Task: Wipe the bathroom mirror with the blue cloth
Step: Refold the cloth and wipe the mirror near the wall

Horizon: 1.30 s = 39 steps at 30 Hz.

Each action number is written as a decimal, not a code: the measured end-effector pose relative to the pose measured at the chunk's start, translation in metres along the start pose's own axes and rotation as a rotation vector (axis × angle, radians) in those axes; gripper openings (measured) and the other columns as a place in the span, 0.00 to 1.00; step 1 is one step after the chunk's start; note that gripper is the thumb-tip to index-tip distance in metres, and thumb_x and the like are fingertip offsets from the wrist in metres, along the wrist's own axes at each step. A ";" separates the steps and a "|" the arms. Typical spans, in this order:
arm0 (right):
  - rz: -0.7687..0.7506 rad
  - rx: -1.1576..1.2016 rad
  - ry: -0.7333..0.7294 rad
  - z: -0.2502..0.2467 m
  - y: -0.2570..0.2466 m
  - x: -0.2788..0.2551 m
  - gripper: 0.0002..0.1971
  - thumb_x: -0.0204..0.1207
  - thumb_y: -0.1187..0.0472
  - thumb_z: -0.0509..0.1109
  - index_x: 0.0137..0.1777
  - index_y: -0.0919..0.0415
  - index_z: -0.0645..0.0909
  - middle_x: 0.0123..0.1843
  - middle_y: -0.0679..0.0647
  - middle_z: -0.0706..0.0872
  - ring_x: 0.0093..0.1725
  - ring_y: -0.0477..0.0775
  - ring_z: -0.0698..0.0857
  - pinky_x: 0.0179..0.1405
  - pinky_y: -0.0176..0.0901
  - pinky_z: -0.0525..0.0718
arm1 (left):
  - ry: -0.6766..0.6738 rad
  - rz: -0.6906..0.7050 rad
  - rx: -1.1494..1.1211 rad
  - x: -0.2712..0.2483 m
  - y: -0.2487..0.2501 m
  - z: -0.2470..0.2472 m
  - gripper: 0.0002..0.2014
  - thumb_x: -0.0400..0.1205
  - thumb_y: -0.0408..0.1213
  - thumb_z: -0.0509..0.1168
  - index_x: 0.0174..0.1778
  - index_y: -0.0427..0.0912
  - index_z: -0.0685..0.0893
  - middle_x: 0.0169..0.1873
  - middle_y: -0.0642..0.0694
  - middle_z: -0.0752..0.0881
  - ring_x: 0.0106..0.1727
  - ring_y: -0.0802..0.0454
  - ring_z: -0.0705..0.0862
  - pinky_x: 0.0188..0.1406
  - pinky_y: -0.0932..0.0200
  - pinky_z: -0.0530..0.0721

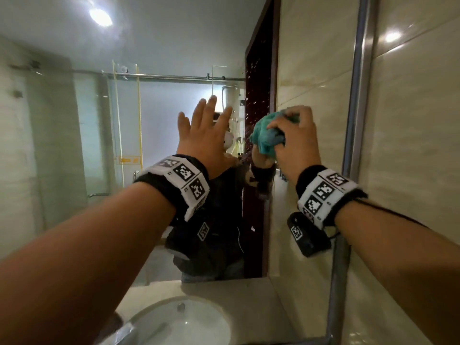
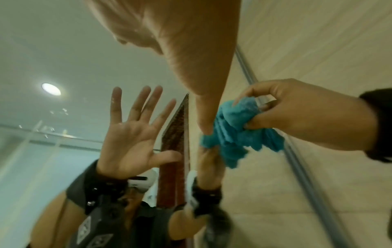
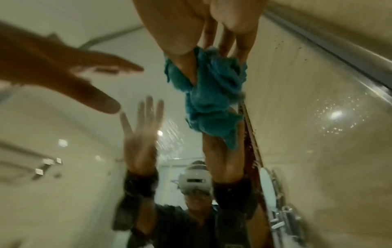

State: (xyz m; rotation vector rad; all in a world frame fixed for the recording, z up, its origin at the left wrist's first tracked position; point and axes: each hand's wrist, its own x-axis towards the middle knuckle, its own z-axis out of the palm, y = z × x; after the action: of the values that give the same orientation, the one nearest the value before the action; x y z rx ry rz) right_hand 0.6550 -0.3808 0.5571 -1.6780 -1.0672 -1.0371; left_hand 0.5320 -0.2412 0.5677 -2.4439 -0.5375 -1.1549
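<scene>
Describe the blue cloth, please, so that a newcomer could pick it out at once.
Find the large wall mirror above the sink. Near its right edge, the right hand grips the blue cloth against the glass. It is the only bunched, fuzzy teal thing there.

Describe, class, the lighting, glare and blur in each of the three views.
Head view: fairly sharp, wide-angle bending; ceiling lamp glares in the mirror. Left wrist view: left hand looms close and soft, blue cloth clearer. Right wrist view: dimmest and blurriest; speckled glare on glass, right hand out of focus.
</scene>
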 end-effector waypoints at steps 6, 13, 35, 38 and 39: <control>-0.209 -0.191 -0.244 0.035 0.009 -0.041 0.20 0.69 0.63 0.70 0.62 0.61 0.82 0.77 0.58 0.70 0.66 0.67 0.72 0.69 0.59 0.72 | -0.137 -0.014 0.175 0.014 -0.023 0.027 0.71 0.58 0.74 0.69 0.77 0.48 0.23 0.77 0.40 0.24 0.79 0.39 0.27 0.75 0.26 0.39; -0.252 -0.172 -0.225 0.025 0.005 -0.015 0.19 0.75 0.64 0.70 0.66 0.57 0.77 0.70 0.58 0.75 0.61 0.62 0.75 0.62 0.55 0.79 | -0.102 -0.019 0.141 0.015 -0.026 0.035 0.73 0.54 0.74 0.71 0.76 0.51 0.22 0.77 0.43 0.23 0.79 0.41 0.27 0.74 0.28 0.38; -0.098 -0.193 -0.032 0.027 -0.016 0.021 0.22 0.75 0.70 0.65 0.68 0.54 0.77 0.62 0.44 0.75 0.60 0.46 0.73 0.58 0.35 0.72 | -0.126 -0.032 0.164 0.016 -0.024 0.035 0.74 0.53 0.78 0.68 0.74 0.51 0.19 0.76 0.42 0.22 0.79 0.40 0.27 0.74 0.28 0.39; -0.068 -0.135 -0.025 0.031 -0.031 0.016 0.19 0.74 0.71 0.64 0.64 0.60 0.79 0.67 0.50 0.77 0.66 0.47 0.73 0.65 0.29 0.61 | -0.113 -0.032 0.167 0.016 -0.024 0.035 0.74 0.53 0.78 0.67 0.74 0.50 0.19 0.76 0.42 0.22 0.79 0.40 0.28 0.74 0.28 0.40; -0.133 -0.146 -0.092 0.038 -0.033 0.002 0.20 0.75 0.68 0.65 0.68 0.60 0.78 0.72 0.53 0.76 0.72 0.51 0.71 0.71 0.34 0.59 | -0.112 -0.034 0.171 0.016 -0.024 0.035 0.73 0.54 0.78 0.66 0.74 0.50 0.19 0.76 0.41 0.22 0.79 0.40 0.28 0.74 0.28 0.41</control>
State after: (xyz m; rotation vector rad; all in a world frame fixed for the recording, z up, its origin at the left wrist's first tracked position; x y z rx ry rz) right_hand 0.6312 -0.3362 0.5558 -1.8059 -1.2007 -1.1554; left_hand 0.5524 -0.2008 0.5634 -2.3703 -0.6839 -0.9467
